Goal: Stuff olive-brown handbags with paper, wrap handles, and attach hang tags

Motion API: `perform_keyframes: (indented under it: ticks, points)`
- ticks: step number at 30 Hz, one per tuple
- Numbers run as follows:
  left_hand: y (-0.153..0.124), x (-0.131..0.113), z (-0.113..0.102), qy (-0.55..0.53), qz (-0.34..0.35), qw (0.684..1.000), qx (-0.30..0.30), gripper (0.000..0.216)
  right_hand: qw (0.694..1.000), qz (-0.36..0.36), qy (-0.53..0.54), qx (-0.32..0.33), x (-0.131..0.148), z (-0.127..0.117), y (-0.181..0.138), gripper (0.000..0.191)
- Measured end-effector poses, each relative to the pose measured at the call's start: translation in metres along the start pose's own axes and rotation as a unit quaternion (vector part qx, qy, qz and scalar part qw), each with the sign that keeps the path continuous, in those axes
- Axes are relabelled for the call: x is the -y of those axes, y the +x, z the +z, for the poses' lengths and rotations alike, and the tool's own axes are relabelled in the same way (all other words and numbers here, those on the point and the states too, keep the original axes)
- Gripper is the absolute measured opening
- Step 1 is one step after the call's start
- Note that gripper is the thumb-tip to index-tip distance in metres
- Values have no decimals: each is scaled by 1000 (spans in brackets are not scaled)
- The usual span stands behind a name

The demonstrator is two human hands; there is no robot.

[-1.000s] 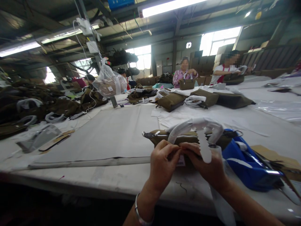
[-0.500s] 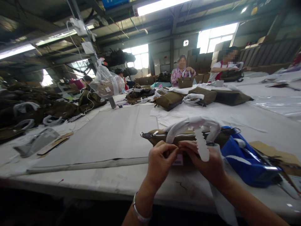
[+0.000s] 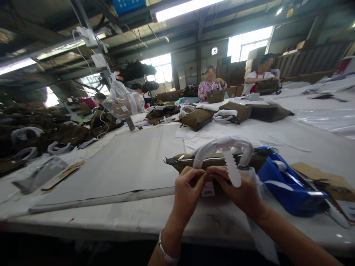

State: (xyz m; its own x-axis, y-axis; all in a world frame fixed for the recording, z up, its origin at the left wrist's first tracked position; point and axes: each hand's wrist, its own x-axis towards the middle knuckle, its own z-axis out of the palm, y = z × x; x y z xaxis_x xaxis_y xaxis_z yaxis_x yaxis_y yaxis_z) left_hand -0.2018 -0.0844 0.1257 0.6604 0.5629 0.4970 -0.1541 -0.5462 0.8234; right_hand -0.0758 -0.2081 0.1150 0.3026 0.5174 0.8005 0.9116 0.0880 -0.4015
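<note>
An olive-green handbag [image 3: 188, 161] stands on the white worktable [image 3: 133, 162] in front of me, its handles wrapped in white paper [image 3: 222, 146]. My left hand [image 3: 186, 192] and my right hand [image 3: 239, 190] meet at the bag's near face, fingertips pinched together there. A small pink tag [image 3: 208, 189] hangs between them from the bag. A strip of white paper [image 3: 233, 171] dangles over my right hand.
A blue bag [image 3: 288, 186] and brown cardboard [image 3: 327, 181] lie right of the handbag. More olive bags [image 3: 198, 118] sit mid-table, a dark pile [image 3: 41, 129] at left. Two people [image 3: 210, 83] work at the far end. A plastic bag [image 3: 122, 98] hangs from a post.
My hands stay pinched at the bag's front; the pink tag now hangs more visibly between them. The view has shifted slightly.
</note>
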Motion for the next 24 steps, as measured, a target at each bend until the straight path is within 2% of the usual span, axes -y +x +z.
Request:
perform_keyframes:
  ticks: [2, 4, 6, 7, 8, 10, 11, 13, 16, 19, 22, 24]
  points:
    - [-9, 1, -6, 9, 23, 998, -54, 13, 999, -10, -24, -21, 4, -13, -8, 24]
    - [-23, 11, -16, 44, 41, 983, -176, 15, 994, 13, -65, -83, 4, -31, -23, 25]
    - [-36, 34, -25, 75, 20, 954, -288, 20, 973, 109, -105, -173, -4, -48, -42, 17]
    - [-41, 48, -27, 75, -11, 952, -298, 31, 955, 177, -114, -208, -12, -53, -52, 17]
    - [-44, 63, -28, 63, -49, 960, -267, 47, 936, 248, -113, -222, -21, -55, -60, 25]
    - [-43, 91, -21, 36, -105, 983, -148, 73, 914, 352, -79, -188, -44, -51, -74, 52]
    - [-40, 101, -16, 28, -120, 988, -96, 79, 912, 377, -54, -150, -54, -46, -78, 64]
    - [-32, 108, -6, 23, -129, 991, -35, 79, 915, 393, -35, -91, -70, -38, -80, 71]
    - [-24, 87, -6, 56, -132, 989, -42, 69, 930, 358, -64, -53, -75, -42, -76, 65]
    - [-32, 47, -25, 151, -149, 975, -68, 61, 939, 306, -150, -33, -67, -65, -77, 56]
    - [-49, 17, -43, 239, -180, 954, -2, 58, 939, 257, -228, -1, -67, -81, -90, 52]
    - [-57, 9, -47, 271, -207, 939, 43, 61, 952, 214, -219, 25, -72, -80, -97, 52]
